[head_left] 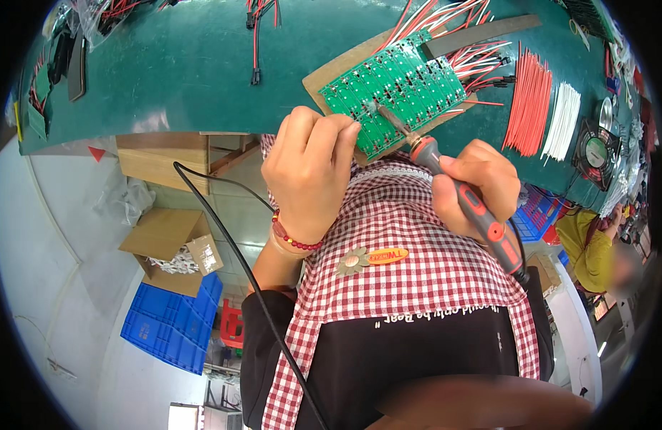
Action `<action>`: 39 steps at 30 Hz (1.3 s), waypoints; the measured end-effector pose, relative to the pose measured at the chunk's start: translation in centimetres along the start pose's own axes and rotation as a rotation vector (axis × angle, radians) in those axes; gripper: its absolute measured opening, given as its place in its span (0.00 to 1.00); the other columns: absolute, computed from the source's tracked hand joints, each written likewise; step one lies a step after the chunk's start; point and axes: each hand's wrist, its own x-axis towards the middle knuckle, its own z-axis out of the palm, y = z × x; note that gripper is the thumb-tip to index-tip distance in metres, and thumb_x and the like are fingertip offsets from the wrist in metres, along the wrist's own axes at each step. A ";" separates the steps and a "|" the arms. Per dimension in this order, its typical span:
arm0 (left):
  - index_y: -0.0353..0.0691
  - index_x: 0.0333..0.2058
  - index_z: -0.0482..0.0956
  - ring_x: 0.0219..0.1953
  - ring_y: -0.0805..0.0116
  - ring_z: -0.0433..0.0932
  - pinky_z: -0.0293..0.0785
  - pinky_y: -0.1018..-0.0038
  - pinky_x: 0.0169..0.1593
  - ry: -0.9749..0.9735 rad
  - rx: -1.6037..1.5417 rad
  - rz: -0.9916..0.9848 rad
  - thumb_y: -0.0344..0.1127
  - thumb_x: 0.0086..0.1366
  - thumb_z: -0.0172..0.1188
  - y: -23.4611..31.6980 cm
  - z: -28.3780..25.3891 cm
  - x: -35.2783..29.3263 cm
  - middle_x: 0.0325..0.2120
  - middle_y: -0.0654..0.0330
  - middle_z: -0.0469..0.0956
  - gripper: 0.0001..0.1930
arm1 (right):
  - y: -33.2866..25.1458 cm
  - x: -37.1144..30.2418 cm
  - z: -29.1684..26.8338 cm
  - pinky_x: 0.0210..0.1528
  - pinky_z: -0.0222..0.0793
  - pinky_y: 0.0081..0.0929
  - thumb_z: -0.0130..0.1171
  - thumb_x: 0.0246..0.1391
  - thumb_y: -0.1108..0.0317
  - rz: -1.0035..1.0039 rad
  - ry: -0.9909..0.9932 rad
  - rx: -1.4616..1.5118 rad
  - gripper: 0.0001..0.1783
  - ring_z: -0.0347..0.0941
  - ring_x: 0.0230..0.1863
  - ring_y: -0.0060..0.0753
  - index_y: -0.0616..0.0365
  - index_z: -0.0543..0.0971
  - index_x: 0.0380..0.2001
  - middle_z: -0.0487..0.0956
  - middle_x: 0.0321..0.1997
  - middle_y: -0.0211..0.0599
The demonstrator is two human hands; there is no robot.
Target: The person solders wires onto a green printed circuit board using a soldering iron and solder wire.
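A green circuit board panel (392, 89) with rows of small parts lies on a brown board (320, 77) at the near edge of the bench. My right hand (481, 183) is closed around the grey and red handle of a soldering iron (463, 190). The iron's tip meets the panel, or hovers just over it, near the middle. At the panel's near left edge is my left hand (309, 168), thumb and fingers pinched together. What it pinches, if anything, is too small to make out. A dark flat strip (481, 36) lies across the panel's far right part.
Right of the panel lie red wires (529, 100), white wires (562, 120) and a round black fan (596, 154). Wires with black connectors (255, 50) lie at the far side. A black cable (223, 233) crosses my left arm. Another person (589, 247) is at the right.
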 end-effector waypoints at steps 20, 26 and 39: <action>0.36 0.31 0.78 0.24 0.71 0.71 0.66 0.75 0.26 -0.026 -0.079 -0.028 0.20 0.53 0.64 0.3 0.0 -0.3 0.25 0.60 0.68 0.07 | 0.1 0.1 -0.5 0.17 0.55 0.26 0.64 0.32 0.79 -0.052 -0.017 0.009 0.13 0.62 0.12 0.29 0.64 0.77 0.28 0.69 0.13 0.32; 0.36 0.31 0.78 0.22 0.71 0.70 0.66 0.76 0.24 -0.041 -0.072 -0.009 0.20 0.53 0.64 0.0 0.3 -0.2 0.25 0.60 0.68 0.07 | 0.1 0.1 0.0 0.17 0.55 0.25 0.64 0.31 0.79 -0.042 -0.021 0.003 0.13 0.62 0.12 0.30 0.64 0.77 0.27 0.69 0.12 0.32; 0.36 0.27 0.76 0.22 0.71 0.72 0.67 0.76 0.24 -0.053 -0.093 -0.026 0.21 0.52 0.66 0.5 0.2 -0.5 0.23 0.60 0.70 0.07 | 0.7 0.1 -1.4 0.17 0.53 0.25 0.63 0.32 0.78 0.014 -0.028 0.088 0.12 0.61 0.11 0.28 0.66 0.77 0.27 0.68 0.13 0.33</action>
